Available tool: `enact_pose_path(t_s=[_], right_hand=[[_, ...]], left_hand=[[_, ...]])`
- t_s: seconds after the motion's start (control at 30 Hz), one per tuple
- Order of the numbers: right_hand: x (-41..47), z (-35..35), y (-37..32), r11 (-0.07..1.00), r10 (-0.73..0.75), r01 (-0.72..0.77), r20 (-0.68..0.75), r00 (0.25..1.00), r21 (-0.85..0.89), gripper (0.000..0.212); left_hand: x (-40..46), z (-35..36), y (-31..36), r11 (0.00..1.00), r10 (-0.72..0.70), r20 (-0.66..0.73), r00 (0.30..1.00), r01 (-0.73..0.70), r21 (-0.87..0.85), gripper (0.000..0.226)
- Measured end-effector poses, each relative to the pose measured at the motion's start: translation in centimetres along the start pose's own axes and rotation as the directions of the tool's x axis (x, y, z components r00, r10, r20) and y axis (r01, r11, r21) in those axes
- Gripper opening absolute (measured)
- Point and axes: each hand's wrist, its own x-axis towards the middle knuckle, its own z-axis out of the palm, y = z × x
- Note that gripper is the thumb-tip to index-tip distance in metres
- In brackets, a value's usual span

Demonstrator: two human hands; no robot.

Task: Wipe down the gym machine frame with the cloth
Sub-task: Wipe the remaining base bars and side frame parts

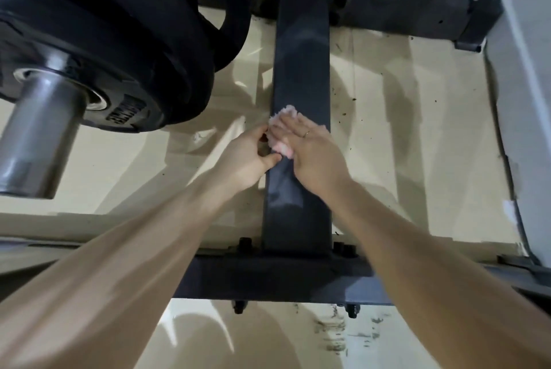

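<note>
Item one, the cloth (pixel 281 133): pale pink, fluffy, bunched, lying on the top face of the dark central beam (pixel 301 70) of the machine frame, roughly midway along it. I have it under my right hand (pixel 310 148), whose fingers lie straight and close together, flat over the cloth and pressing it to the metal; a tuft shows beyond the fingertips and another below the thumb side. A thin ring (pixel 306 133) sits on one of those fingers. Item two, my left hand (pixel 250 156): just beside the cloth's left edge, fingers curled, thumb tip touching the beam's left edge; the curled fingers appear to pinch the cloth's near margin, though I cannot tell for certain. Item three, beyond the fingertips: the rest of the beam running to the far crossbar (pixel 387 7), bolted there. Behind the wrists, the near crossbar (pixel 268 279). Left of the left hand, stacked weight plates (pixel 104 49) on a steel sleeve (pixel 41 130). Under all, a cream floor (pixel 402 130) with dark specks. Step in hand, by my reading: wiping the beam's top face, mid-length. The next move calls for flat pressure kept on the cloth while sliding it along the beam towards an uncleaned end, then the side faces.
</note>
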Motion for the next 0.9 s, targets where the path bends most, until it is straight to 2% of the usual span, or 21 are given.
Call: enact_pose_path(t_s=[0.07,0.13,0.23,0.33,0.43,0.57,0.63,0.73,0.8,0.9], right_hand=[[1.2,-0.8,1.3,0.999,-0.018,0.02,0.05,0.999,-0.034,0.065],[1.8,-1.2,1.5,0.999,0.022,-0.02,0.038,0.999,-0.034,0.066],[-0.4,0.5,-1.0,0.995,0.098,-0.099,-0.021,0.995,-0.002,0.065],[-4.3,1.5,-2.3,0.995,0.031,-0.032,0.016,0.999,0.096,0.06],[-3.5,-0.2,-0.5,1.0,-0.027,0.028,0.1,0.995,-0.01,0.064],[-1.9,-1.7,-1.5,0.994,0.11,-0.108,0.104,0.989,-0.02,0.063],[-4.6,-1.3,-2.9,0.998,0.059,-0.061,0.15,0.987,0.005,0.065],[-10.2,-0.7,-3.4,0.987,-0.154,0.141,0.23,0.961,0.072,0.07],[-10.1,-1.1,-2.3,0.977,-0.203,0.174,0.269,0.942,0.126,0.065],[-6.9,-1.6,-1.2,0.996,-0.021,-0.001,0.243,0.97,0.09,0.06]], left_hand=[[-0.6,0.0,-0.3,0.991,-0.049,0.089,0.995,0.059,-0.122,0.06],[-1.3,0.1,-0.5,0.977,-0.069,0.129,0.989,0.093,-0.191,0.062],[-2.1,0.4,-0.1,0.985,-0.067,0.095,0.993,0.081,-0.155,0.059],[-3.0,0.5,0.3,0.998,-0.058,0.078,0.995,0.061,-0.029,0.044],[-4.1,0.6,0.6,0.994,-0.094,0.093,0.991,0.099,-0.049,0.046],[-6.0,-0.2,0.8,0.992,-0.105,0.125,0.987,0.113,-0.061,0.051],[-7.0,-0.6,0.7,0.997,-0.073,0.16,0.984,0.078,-0.027,0.048],[-8.3,-0.6,0.5,0.999,-0.051,0.168,0.984,0.052,0.003,0.048],[-9.0,-0.2,0.2,0.998,-0.067,0.17,0.983,0.068,-0.002,0.05],[-10.1,0.4,0.0,0.996,-0.085,0.139,0.987,0.089,-0.028,0.052]])
